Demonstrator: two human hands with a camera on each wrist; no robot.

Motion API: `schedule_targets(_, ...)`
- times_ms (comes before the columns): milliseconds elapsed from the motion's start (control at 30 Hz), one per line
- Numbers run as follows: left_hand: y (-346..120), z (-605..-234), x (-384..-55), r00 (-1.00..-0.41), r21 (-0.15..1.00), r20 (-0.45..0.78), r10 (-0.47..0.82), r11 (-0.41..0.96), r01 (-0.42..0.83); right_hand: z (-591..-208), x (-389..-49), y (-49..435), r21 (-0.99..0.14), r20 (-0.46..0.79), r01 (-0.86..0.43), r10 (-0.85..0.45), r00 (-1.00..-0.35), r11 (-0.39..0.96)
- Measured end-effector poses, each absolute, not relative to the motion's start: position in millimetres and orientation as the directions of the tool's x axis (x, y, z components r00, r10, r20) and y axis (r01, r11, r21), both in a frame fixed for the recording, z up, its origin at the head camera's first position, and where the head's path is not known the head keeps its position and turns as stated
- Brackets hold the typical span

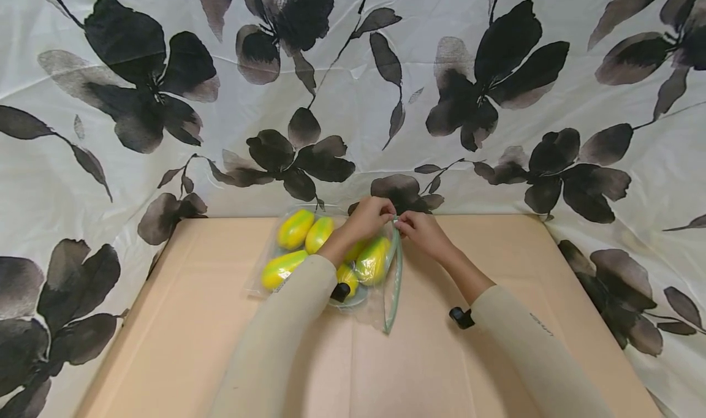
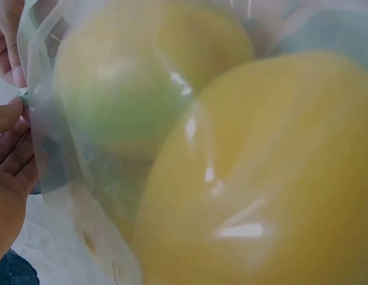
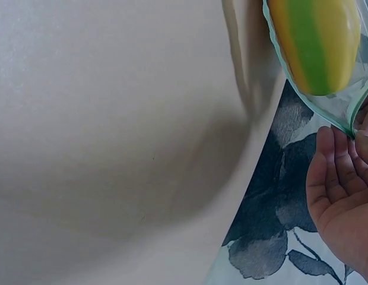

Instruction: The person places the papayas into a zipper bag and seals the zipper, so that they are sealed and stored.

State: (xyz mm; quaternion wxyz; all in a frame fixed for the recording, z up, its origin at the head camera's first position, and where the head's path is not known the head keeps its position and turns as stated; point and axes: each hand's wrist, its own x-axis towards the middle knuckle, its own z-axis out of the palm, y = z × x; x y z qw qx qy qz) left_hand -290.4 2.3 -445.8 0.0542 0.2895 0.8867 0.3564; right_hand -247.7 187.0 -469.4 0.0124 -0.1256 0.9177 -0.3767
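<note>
A clear zip bag (image 1: pixel 380 304) with a pale green zip strip (image 1: pixel 397 283) lies near the far edge of the table. Several yellow fruits (image 1: pixel 296 229) with green streaks, shaped like mangoes or papayas, are inside it. Under them shows part of a round, pale, see-through dish (image 1: pixel 353 300). My left hand (image 1: pixel 371 217) pinches the far end of the zip strip, its forearm passing over the bag. Facing it, my right hand (image 1: pixel 425 231) pinches that same corner between thumb and finger. In the right wrist view the bag's mouth (image 3: pixel 308 105) gapes apart beside the right hand (image 3: pixel 344 202).
The table (image 1: pixel 220 332) has a peach-coloured top with faint creases. Behind it and at both sides hangs a white cloth (image 1: pixel 386 99) with dark flowers. Small black wrist cameras (image 1: pixel 461 317) sit at both cuffs.
</note>
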Motion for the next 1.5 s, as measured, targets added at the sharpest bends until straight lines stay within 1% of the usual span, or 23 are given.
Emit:
schedule_targets(200,-0.7,-443.1,-289.6,-0.828,0.659,0.114,0.550,0.581,0.477,-467.0,-248.2,184.5,-0.708,0.077,-0.230,-0.251,-0.965,0.668)
schedule_targets(400,-2.9,-441.5,-290.0,-0.811,0.616,0.133,0.570,0.593,0.518,-466.2,-244.8,183.0,-0.732,0.063,-0.226,-0.266,-0.962,0.643)
schedule_targets(600,-5.0,-441.6,-292.2,-0.822,0.575,0.139,0.552,0.631,0.521,-469.7,-240.2,183.4,-0.747,0.070,-0.263,-0.322,-0.944,0.610)
schedule_targets(733,-6.2,-440.9,-293.7,-0.816,0.549,0.121,0.565,0.647,0.529,-472.1,-236.2,184.2,-0.747,0.049,-0.252,-0.328,-0.944,0.615)
schedule_targets(967,-5.6,-436.6,-301.1,-0.797,0.499,0.126,0.591,0.657,0.565,-474.8,-228.0,185.6,-0.742,0.021,-0.240,-0.336,-0.942,0.626)
schedule_targets(1200,-8.2,-432.3,-305.1,-0.807,0.520,0.148,0.572,0.649,0.555,-477.8,-214.2,188.1,-0.687,0.000,-0.282,-0.388,-0.922,0.670)
schedule_targets(1367,-9.9,-432.3,-307.8,-0.801,0.518,0.180,0.570,0.638,0.570,-481.5,-202.8,190.2,-0.685,-0.019,-0.288,-0.411,-0.912,0.670)
schedule_targets(1500,-10.2,-433.5,-309.7,-0.801,0.514,0.177,0.572,0.640,0.570,-485.3,-195.5,191.9,-0.690,-0.054,-0.270,-0.420,-0.906,0.672)
